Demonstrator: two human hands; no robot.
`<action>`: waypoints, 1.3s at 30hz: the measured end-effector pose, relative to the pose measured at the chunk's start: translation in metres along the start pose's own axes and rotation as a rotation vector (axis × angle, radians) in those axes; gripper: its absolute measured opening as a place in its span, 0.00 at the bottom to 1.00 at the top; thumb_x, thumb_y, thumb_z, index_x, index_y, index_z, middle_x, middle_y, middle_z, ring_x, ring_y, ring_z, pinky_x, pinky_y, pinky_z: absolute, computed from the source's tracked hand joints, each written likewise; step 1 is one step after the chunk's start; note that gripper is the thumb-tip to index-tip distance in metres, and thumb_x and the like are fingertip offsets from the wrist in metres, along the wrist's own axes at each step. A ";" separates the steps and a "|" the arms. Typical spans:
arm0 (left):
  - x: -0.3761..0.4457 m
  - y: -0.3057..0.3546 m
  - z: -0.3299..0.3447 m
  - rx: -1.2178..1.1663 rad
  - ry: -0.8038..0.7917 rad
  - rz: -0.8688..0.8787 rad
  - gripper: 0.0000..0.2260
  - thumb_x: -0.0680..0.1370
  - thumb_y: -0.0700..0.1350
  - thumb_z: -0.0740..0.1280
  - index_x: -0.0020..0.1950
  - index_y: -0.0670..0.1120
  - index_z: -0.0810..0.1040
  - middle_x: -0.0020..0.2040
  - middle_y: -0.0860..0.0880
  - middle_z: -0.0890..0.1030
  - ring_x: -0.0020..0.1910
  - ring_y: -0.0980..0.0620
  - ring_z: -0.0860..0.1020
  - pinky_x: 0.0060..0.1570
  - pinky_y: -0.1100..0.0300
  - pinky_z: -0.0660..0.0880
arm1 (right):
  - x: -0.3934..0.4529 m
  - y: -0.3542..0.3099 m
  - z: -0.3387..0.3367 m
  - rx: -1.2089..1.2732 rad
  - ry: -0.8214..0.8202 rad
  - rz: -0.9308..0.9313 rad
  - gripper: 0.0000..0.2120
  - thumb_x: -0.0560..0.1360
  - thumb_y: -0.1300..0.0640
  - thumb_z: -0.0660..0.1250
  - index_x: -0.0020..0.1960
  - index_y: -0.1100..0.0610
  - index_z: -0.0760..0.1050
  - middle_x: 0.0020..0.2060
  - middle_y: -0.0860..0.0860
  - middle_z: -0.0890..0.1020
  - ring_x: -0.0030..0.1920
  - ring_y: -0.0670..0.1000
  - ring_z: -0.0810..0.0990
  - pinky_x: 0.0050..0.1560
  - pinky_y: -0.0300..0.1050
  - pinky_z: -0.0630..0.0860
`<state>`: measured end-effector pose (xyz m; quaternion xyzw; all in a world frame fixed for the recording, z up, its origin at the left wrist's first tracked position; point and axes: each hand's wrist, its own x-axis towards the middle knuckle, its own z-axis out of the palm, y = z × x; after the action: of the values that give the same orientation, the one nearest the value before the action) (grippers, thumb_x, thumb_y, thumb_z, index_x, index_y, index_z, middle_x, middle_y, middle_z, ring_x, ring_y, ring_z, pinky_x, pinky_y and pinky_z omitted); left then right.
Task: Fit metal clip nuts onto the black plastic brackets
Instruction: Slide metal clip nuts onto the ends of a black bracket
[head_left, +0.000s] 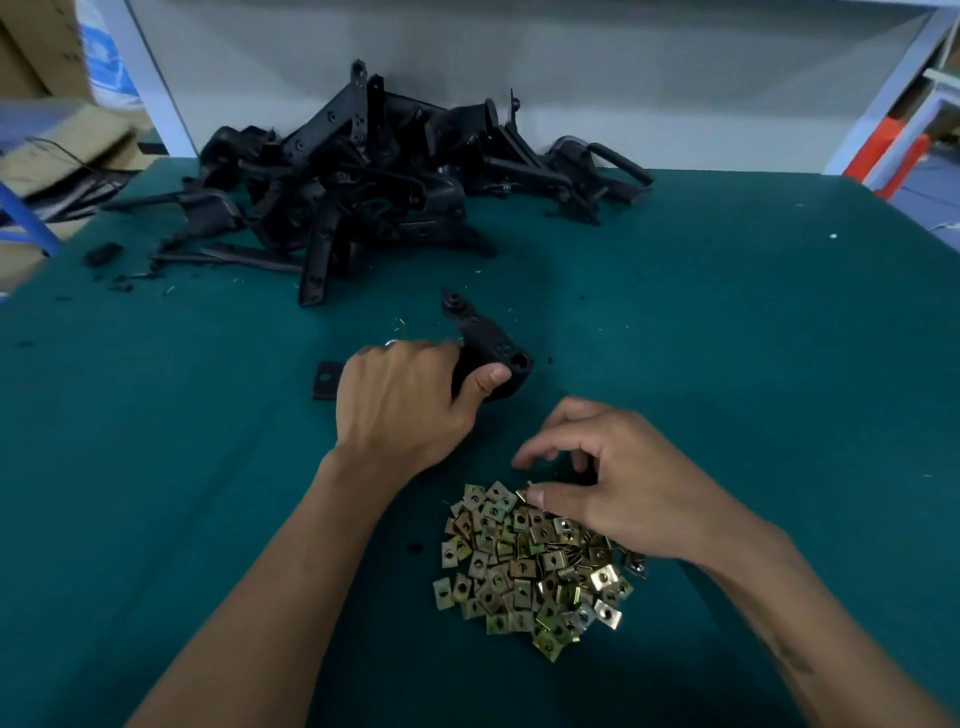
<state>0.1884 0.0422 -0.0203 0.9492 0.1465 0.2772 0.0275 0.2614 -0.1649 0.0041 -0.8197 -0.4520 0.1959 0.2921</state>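
**Clip pickup, bracket held ready**

A green mat (727, 338) covers the bench, with a white panel behind it. A heap of brackets (363, 171) lies at the far edge, well apart from the work area.

The left hand (405, 400) grips one bracket (493, 348), fingers wrapped over it and thumb pressed against its near end. The bracket's long axis runs from that end away and to the left, its free tip pointing toward the heap. A flat black tab (327, 380) shows just left of this hand.

The right hand (613, 488) hovers over the far edge of the clip pile (530, 566). Thumb and fingers curl loosely toward each other at the top clips; whether a clip is already pinched cannot be told.

Key relation: the bracket lies beyond and left of the right hand, near it, open end facing right. The right hand is nearer the clips, so it probably carries one up and leftward to that end.
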 end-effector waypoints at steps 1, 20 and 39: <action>-0.001 0.000 0.002 -0.006 -0.015 -0.008 0.25 0.80 0.68 0.52 0.35 0.49 0.62 0.30 0.46 0.77 0.26 0.42 0.73 0.30 0.56 0.57 | 0.000 -0.002 0.000 -0.015 -0.002 -0.002 0.06 0.73 0.49 0.77 0.50 0.44 0.83 0.45 0.40 0.76 0.46 0.40 0.75 0.44 0.37 0.70; -0.001 -0.002 0.007 -0.098 -0.060 -0.036 0.27 0.81 0.69 0.49 0.47 0.51 0.79 0.35 0.52 0.80 0.34 0.44 0.78 0.31 0.56 0.66 | 0.002 0.013 -0.011 0.790 0.055 0.126 0.15 0.59 0.56 0.80 0.46 0.52 0.87 0.41 0.50 0.85 0.45 0.47 0.83 0.47 0.39 0.80; 0.001 0.003 0.004 -0.116 0.010 0.011 0.26 0.82 0.66 0.51 0.43 0.50 0.79 0.30 0.52 0.76 0.27 0.46 0.72 0.29 0.59 0.55 | 0.023 0.023 -0.014 1.236 0.230 0.176 0.08 0.66 0.68 0.73 0.45 0.62 0.85 0.41 0.60 0.85 0.39 0.54 0.86 0.42 0.38 0.83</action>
<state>0.1919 0.0401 -0.0228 0.9453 0.1252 0.2903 0.0803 0.2958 -0.1597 -0.0020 -0.5498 -0.1523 0.3545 0.7409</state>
